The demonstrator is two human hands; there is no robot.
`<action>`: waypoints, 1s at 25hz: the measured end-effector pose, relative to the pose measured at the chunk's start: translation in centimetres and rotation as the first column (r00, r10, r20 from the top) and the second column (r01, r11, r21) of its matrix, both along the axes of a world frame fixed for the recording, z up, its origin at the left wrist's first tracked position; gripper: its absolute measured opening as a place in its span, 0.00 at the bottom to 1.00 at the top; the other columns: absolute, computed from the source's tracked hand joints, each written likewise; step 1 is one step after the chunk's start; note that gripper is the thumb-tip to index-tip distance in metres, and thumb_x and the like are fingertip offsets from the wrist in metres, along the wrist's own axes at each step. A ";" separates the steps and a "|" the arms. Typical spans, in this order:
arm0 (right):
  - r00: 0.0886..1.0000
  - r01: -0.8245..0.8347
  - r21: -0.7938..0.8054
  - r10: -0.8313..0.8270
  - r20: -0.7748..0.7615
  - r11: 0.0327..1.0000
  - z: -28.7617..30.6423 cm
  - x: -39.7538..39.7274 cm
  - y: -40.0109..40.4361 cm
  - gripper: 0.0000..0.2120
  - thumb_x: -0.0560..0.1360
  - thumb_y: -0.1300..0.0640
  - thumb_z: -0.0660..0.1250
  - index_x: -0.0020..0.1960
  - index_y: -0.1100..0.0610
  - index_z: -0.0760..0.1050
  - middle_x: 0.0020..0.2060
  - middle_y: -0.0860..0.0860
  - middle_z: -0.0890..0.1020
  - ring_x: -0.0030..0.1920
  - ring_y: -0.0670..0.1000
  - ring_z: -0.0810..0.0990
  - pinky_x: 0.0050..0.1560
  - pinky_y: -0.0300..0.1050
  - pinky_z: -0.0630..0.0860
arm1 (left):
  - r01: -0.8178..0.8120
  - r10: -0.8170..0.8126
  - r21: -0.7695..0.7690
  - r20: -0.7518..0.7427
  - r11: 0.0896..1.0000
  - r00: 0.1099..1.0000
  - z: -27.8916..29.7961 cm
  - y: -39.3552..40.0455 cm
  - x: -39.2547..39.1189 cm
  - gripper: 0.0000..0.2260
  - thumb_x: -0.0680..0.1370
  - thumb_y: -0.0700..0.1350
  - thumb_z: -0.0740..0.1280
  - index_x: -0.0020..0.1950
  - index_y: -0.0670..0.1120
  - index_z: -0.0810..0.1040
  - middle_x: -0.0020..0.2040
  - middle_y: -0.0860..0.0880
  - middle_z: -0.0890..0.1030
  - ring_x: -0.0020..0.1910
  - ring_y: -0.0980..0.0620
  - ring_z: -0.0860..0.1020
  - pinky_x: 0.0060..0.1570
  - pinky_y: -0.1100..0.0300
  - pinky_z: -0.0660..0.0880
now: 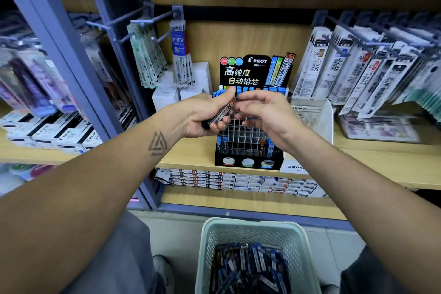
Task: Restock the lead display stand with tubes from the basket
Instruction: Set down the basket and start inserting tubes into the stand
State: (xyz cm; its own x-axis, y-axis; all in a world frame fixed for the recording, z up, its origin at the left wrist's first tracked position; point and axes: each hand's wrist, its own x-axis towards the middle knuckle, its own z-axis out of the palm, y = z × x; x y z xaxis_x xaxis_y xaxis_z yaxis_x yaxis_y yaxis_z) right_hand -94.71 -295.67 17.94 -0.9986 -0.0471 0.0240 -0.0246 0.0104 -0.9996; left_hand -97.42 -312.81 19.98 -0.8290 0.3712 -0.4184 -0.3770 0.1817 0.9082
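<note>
On the shelf, hands hide the stand; left hand grips a tube, right hand loosely curled.

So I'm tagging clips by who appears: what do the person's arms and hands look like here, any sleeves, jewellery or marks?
Both arms are bare, with no sleeves, gloves, watch or rings in view. The left forearm carries a dark tattoo of interlocked triangles. The left hand and right hand show no markings.

The wooden shelf carries the lead display stand; the basket sits on the floor.
</note>
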 end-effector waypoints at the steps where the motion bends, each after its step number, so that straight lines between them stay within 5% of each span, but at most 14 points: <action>1: 1.000 -0.014 -0.025 0.013 -0.024 1.000 0.2 0.2 0.4 0.14 0.75 0.68 0.71 0.60 0.63 0.79 0.45 0.58 0.85 0.41 0.52 0.83 0.37 0.43 0.79 | 0.013 -0.013 0.002 0.001 1.000 1.000 -0.1 0.5 0.0 0.21 0.80 0.63 0.61 0.42 0.45 0.73 0.29 0.50 0.71 0.24 0.57 0.67 0.19 0.70 0.62; 5: 0.996 0.013 0.122 -0.002 -0.091 0.992 -0.1 0.7 1.0 0.14 0.72 0.65 0.75 0.57 0.62 0.80 0.46 0.63 0.84 0.39 0.51 0.81 0.38 0.44 0.79 | 0.019 -0.019 0.013 -0.003 1.000 1.000 -0.6 1.9 0.0 0.20 0.80 0.61 0.64 0.44 0.44 0.74 0.30 0.48 0.73 0.25 0.55 0.69 0.19 0.68 0.64; 13: 0.996 0.031 -0.083 -0.025 0.080 0.996 2.1 0.7 5.8 0.05 0.73 0.70 0.72 0.48 0.66 0.81 0.37 0.58 0.84 0.35 0.51 0.82 0.37 0.40 0.81 | -0.085 0.082 -0.043 -0.071 0.995 0.994 -1.0 4.3 -0.4 0.18 0.79 0.54 0.69 0.55 0.38 0.77 0.30 0.45 0.78 0.24 0.53 0.74 0.18 0.66 0.67; 17: 0.994 0.106 0.162 -0.111 0.019 0.981 2.4 0.9 8.8 0.03 0.73 0.70 0.72 0.46 0.66 0.81 0.34 0.57 0.84 0.34 0.51 0.82 0.40 0.44 0.82 | -0.123 0.107 -0.154 -0.111 0.980 0.988 -1.3 4.8 -1.1 0.15 0.79 0.54 0.70 0.49 0.42 0.74 0.28 0.46 0.77 0.23 0.52 0.72 0.18 0.66 0.64; 23: 0.983 0.184 0.571 -0.140 -0.120 0.800 1.6 0.4 10.8 0.02 0.72 0.66 0.75 0.44 0.62 0.83 0.37 0.58 0.85 0.35 0.53 0.82 0.46 0.51 0.82 | -0.081 0.074 -0.061 -0.106 0.995 0.992 -0.7 6.2 -1.1 0.10 0.79 0.47 0.72 0.47 0.42 0.74 0.31 0.45 0.76 0.24 0.53 0.73 0.18 0.65 0.64; 25: 0.987 0.156 0.658 -0.097 -0.126 0.737 1.2 0.4 10.6 0.03 0.72 0.65 0.76 0.43 0.60 0.83 0.36 0.58 0.85 0.36 0.53 0.84 0.46 0.52 0.84 | -0.048 0.045 -0.032 -0.089 0.998 0.995 -0.9 6.8 -1.0 0.12 0.78 0.44 0.73 0.53 0.39 0.74 0.31 0.45 0.78 0.26 0.51 0.74 0.19 0.64 0.67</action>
State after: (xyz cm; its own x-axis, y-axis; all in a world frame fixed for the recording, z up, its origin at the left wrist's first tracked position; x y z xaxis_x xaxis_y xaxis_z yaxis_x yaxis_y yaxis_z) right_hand -94.28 -285.02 19.16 -0.9926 0.0458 0.1125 -0.0517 0.6791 -0.7323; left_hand -98.43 -306.01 19.12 -0.8790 0.3184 -0.3550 -0.3047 0.1977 0.9317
